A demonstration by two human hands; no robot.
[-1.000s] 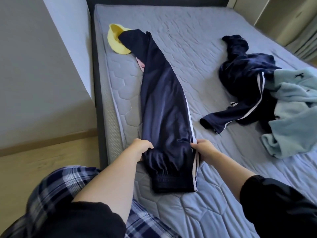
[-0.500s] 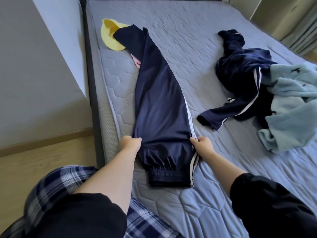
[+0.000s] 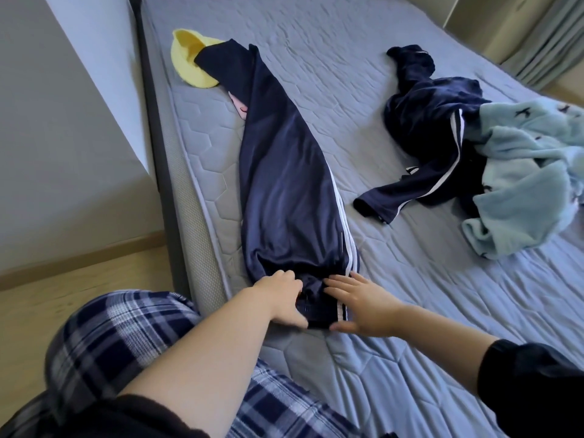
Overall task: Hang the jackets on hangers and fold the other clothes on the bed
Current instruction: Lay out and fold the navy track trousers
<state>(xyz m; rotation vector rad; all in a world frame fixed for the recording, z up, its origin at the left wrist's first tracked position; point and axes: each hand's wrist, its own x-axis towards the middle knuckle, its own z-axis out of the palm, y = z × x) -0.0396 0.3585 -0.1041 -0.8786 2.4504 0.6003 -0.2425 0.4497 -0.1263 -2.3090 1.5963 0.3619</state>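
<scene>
Navy track pants (image 3: 284,184) with white side stripes lie stretched lengthwise along the left side of the grey mattress (image 3: 347,74), legs stacked. Both hands are at the near cuff end. My left hand (image 3: 281,298) curls round the cuff's left edge, fingers on top and thumb at the hem. My right hand (image 3: 357,305) rests on the cuff's right side with its fingers spread straight. To the right, a crumpled navy jacket (image 3: 436,121) with white stripes is partly covered by a light blue fleece garment (image 3: 521,172).
A yellow garment (image 3: 189,61) lies under the pants' far end, and a pink item (image 3: 238,105) peeks out beside them. A grey wall (image 3: 63,137) and wooden floor (image 3: 79,279) run along the bed's left. Curtains (image 3: 550,42) hang at the far right. My plaid-trousered knee (image 3: 126,343) is at the bed's edge.
Both hands let go of the pants' sides and slid down to the cuff. The right hand has opened flat. The view moved closer to the bed.
</scene>
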